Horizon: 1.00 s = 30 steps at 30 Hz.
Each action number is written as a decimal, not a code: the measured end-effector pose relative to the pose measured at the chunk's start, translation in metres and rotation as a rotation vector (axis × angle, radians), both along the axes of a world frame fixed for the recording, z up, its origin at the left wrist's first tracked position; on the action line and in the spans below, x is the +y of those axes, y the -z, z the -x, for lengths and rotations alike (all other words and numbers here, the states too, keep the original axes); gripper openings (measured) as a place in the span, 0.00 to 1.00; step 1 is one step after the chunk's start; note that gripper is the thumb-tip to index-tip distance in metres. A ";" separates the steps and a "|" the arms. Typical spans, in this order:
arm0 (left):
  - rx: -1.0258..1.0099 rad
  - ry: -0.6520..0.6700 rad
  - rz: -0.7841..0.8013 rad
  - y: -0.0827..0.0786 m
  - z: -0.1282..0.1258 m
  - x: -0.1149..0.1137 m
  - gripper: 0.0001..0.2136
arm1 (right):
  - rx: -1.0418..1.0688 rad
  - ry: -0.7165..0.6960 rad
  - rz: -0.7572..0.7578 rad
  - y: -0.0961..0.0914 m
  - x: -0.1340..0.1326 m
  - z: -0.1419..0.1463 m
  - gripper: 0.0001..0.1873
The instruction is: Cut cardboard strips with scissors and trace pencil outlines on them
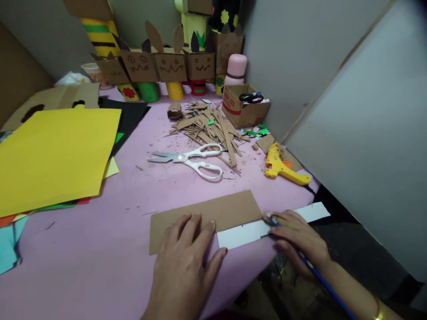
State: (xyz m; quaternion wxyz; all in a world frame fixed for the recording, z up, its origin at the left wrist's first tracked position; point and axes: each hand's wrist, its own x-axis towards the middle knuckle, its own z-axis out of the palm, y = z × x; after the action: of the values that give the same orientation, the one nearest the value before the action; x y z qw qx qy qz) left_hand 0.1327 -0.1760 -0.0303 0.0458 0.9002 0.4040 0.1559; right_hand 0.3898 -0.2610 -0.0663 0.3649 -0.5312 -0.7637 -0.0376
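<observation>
A rectangular piece of brown cardboard point(230, 205) lies near the front edge of the table. My left hand point(187, 258) rests on it, fingers stretched out and pressing down, with the thumb near the end of a white strip point(240, 235). The white strip lies along the cardboard's lower edge and runs on to the right. My right hand point(300, 242) is closed around a long blue pencil point(320, 275), over the strip by the cardboard's right corner. My fingers hide the middle of the strip and part of the pencil.
White-handled scissors point(200, 162) lie beyond the cardboard, before a heap of cardboard scraps point(213, 124). To the right sits a yellow glue gun point(283, 169). Coloured sheets point(60, 155) are stacked left. Cardboard animal figures point(170, 66) and a small box point(245, 113) stand behind.
</observation>
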 end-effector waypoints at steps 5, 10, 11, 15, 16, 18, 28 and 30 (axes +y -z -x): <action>-0.016 -0.005 0.023 0.000 0.001 0.001 0.17 | 0.012 0.243 0.082 -0.003 0.007 -0.007 0.08; -0.033 -0.010 0.038 0.000 0.000 0.002 0.17 | 0.013 0.165 0.109 -0.007 0.013 -0.007 0.06; -0.035 -0.008 0.043 0.000 0.000 0.002 0.16 | 0.008 0.149 0.109 -0.008 0.014 -0.006 0.06; -0.044 -0.010 0.059 0.000 0.001 0.001 0.16 | -0.021 0.110 0.066 -0.008 0.015 -0.004 0.07; -0.047 -0.012 0.063 0.000 0.001 0.000 0.16 | -0.019 0.109 0.054 -0.008 0.015 -0.004 0.07; -0.054 -0.014 0.068 0.000 0.001 0.001 0.16 | -0.003 0.106 0.036 -0.008 0.016 -0.003 0.08; -0.103 -0.019 0.094 0.002 0.001 0.002 0.16 | 0.039 0.057 0.019 -0.004 0.017 -0.003 0.10; -0.117 -0.027 0.110 0.003 0.002 0.002 0.16 | 0.039 0.041 0.023 -0.004 0.017 -0.004 0.11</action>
State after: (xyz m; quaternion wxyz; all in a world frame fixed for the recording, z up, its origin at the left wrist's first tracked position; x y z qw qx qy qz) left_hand 0.1312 -0.1739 -0.0330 0.1164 0.8801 0.4209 0.1864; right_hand 0.3935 -0.2441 -0.0622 0.3727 -0.5517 -0.7457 -0.0259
